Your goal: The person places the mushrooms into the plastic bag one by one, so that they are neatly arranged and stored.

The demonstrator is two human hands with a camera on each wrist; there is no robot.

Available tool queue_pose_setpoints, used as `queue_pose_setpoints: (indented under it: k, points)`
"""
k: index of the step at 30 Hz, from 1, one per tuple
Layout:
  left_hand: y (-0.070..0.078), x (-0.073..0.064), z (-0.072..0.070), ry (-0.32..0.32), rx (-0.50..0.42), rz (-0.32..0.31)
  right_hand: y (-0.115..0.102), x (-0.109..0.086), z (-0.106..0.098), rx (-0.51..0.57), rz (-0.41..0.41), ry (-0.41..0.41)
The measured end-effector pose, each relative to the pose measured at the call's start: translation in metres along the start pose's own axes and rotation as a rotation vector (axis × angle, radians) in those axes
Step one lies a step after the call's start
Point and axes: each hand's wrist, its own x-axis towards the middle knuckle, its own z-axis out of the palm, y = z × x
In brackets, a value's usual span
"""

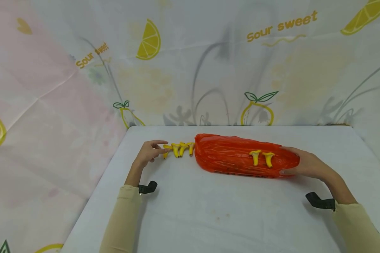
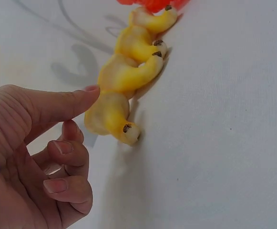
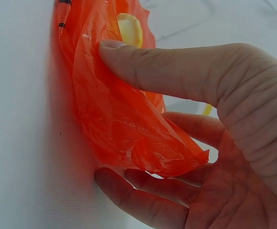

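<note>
Altogether we count six yellow mushroom-shaped pieces: four in a row (image 1: pixel 183 147) on the white counter (image 1: pixel 228 211), and two (image 1: pixel 255 157) lying on top of one red plastic bag (image 1: pixel 228 156). Each piece has a flared, wavy cap and a tapering stalk, and in the left wrist view we see dark marks at the stalk ends. In the head view, the stalks point toward the person. The row lies just left of the bag, its caps close together. The bag is glossy, creased and elongated, with dark printing along its near edge.

We see two hands. The left hand (image 1: pixel 149 151) reaches to the leftmost piece (image 2: pixel 114 117), thumb and index finger extended, the thumb tip at its cap and the other fingers bent inward; we cannot tell whether the two pinch it. The right hand (image 1: pixel 307 164) holds the bag's right end, thumb on the near side, fingers spread round the far side.

Both forearms come in from below, well apart, in two beige sleeves (image 1: pixel 121 214), with one black wrist mount (image 1: pixel 148 187) on each. Behind the counter we see a cloth backdrop (image 1: pixel 177 80) printed with lemons and "Sour sweet".
</note>
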Motion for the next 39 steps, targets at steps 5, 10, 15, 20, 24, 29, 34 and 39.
queue_pose_setpoints:
  k: [5,10,15,20,24,29,34,39]
  points:
    - [-0.004,0.002,0.002,0.028,0.068,-0.023,0.001,0.0,0.001,0.007,-0.004,0.001]
    - [-0.005,0.005,0.005,0.061,0.164,-0.033,0.002,0.0,0.001,0.004,-0.005,0.004]
    - [-0.004,0.005,0.006,0.091,0.189,-0.027,0.002,-0.001,0.002,0.003,-0.005,0.003]
    - [-0.004,0.003,0.006,0.103,0.185,-0.013,0.001,-0.001,0.002,-0.001,-0.009,0.008]
    - [-0.004,0.003,0.005,0.112,0.189,-0.012,0.001,-0.001,0.002,-0.005,-0.007,0.009]
    - [-0.006,0.001,0.002,0.132,0.199,-0.012,0.0,-0.001,0.003,-0.003,-0.012,0.011]
    - [-0.002,-0.003,-0.003,0.155,0.206,0.003,-0.001,-0.001,0.002,0.004,-0.01,0.005]
    - [0.004,-0.006,-0.005,0.161,0.189,0.014,0.0,-0.001,0.002,-0.003,-0.015,0.008]
